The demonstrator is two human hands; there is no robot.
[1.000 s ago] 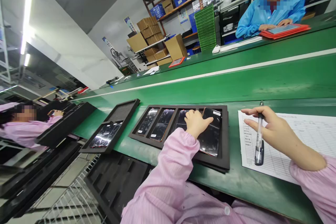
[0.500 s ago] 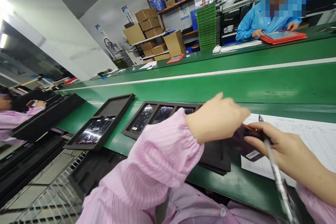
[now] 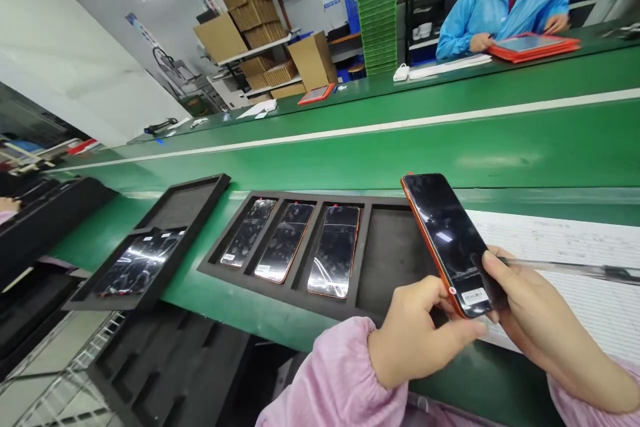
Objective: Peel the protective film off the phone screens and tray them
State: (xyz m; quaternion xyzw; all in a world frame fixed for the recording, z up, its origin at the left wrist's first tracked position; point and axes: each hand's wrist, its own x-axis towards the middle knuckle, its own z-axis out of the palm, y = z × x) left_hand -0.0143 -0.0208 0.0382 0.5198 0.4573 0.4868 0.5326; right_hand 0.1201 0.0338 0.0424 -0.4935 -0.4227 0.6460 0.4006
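An orange-edged smartphone (image 3: 445,233) is held tilted, its dark screen towards me and a white label near the bottom. My left hand (image 3: 420,330) pinches its lower left corner. Along the lower right edge, my right hand (image 3: 530,313) grips the same phone, thumb on the screen side. A clear pen (image 3: 560,265) also sticks out of my right hand, pointing right. Beside the hands lies a black foam tray (image 3: 366,247). Its slots hold a left phone (image 3: 249,232), a middle phone (image 3: 286,240) and a right phone (image 3: 336,247); the rightmost slot shows foam, partly covered by the held phone.
A written sheet (image 3: 595,300) lies under my right hand. Further left are another black tray (image 3: 183,203) with a shiny screen (image 3: 140,263) and a lower foam tray (image 3: 170,360). Across the green bench (image 3: 425,153), a person in blue (image 3: 465,20) handles red-framed panels (image 3: 535,47).
The phone has turned from a mostly hidden, blurred position to screen-up in both hands. My left hand has come down and back from above it. The pen has swung from pointing down to pointing right.
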